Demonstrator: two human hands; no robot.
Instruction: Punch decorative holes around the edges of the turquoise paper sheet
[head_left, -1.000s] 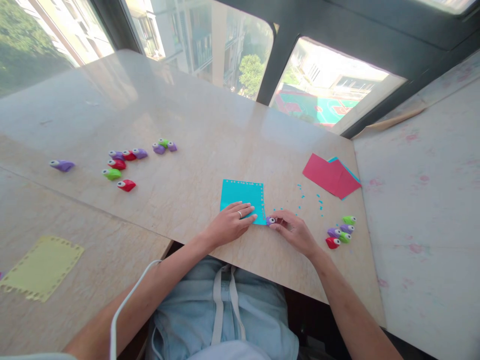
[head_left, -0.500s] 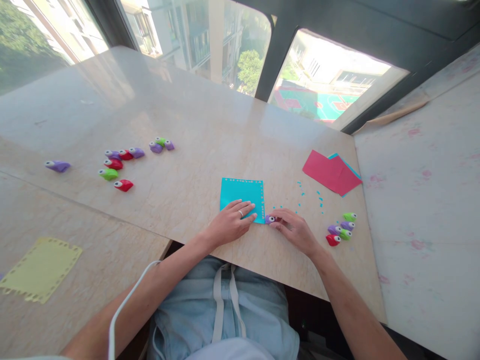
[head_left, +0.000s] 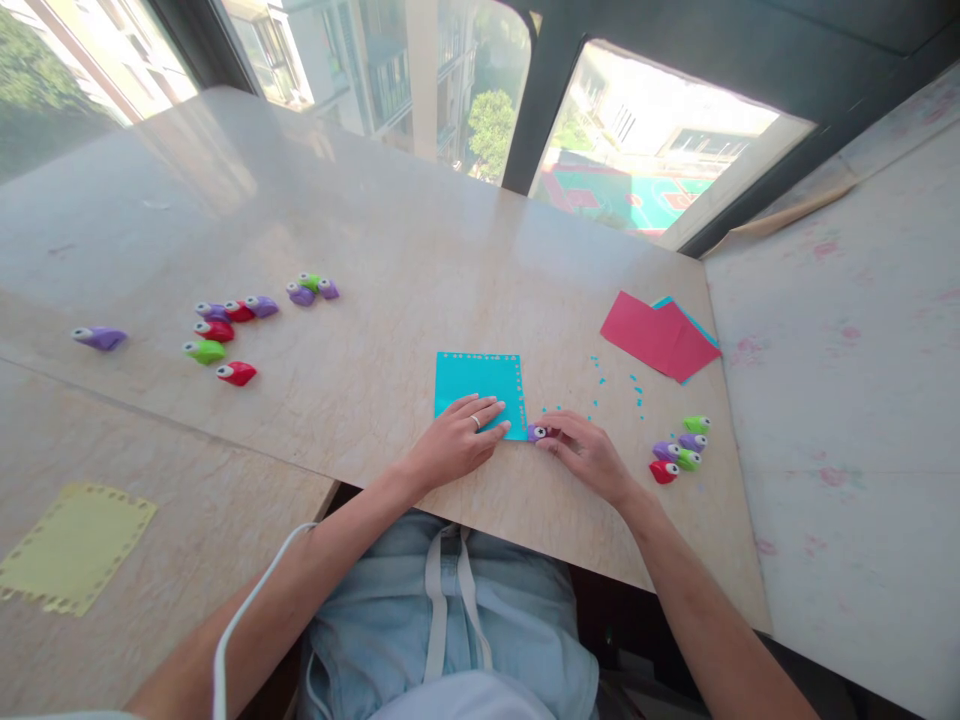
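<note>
A square sheet of blue paper [head_left: 476,378] lies on the table with small punched holes along its far and right edges. My left hand [head_left: 463,434] rests flat on its near part, fingers stretched out, with a ring on one finger. At the sheet's near right corner sits a small purple craft punch [head_left: 537,432] with a white top. Thumb and fingers of my right hand [head_left: 586,452] close around this punch from the right. Whether the paper's edge is inside its slot I cannot tell. Tiny blue paper bits [head_left: 636,390] are scattered beyond my right hand.
Several more punches stand at the right [head_left: 677,452] and at the left [head_left: 225,330]. Red paper sheets [head_left: 660,338] lie over blue ones at the back right. A yellow sheet with punched edges [head_left: 79,548] lies at the near left. A white cable [head_left: 255,590] crosses my left forearm.
The whole view has shifted slightly. Both hands, the blue paper and the purple punch keep nearly the same places relative to each other.
</note>
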